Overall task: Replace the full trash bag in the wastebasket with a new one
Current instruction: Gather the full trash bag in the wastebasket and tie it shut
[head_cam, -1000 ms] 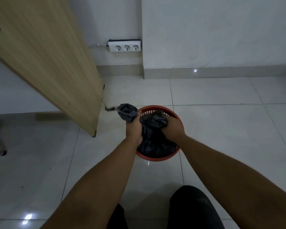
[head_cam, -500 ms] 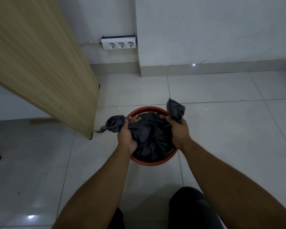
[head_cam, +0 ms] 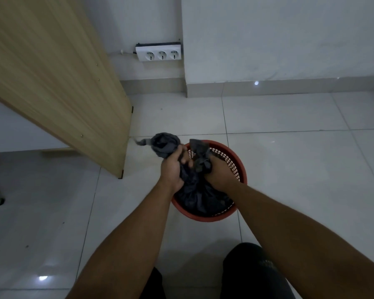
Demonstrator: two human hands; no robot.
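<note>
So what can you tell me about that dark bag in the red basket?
The trash bag is dark grey, thin and crinkly, like plastic film. Its body sits inside the round red wastebasket on the tiled floor. Its top is pulled up into two bunched ends. The left hand grips one end, which sticks out up and to the left with a thin tail. The right hand grips the other end over the basket. The two ends are close together, not tied yet.

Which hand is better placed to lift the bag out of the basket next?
Probably right. The right hand grips the bag over the basket middle; the left hand holds a flap beyond the rim.
</note>
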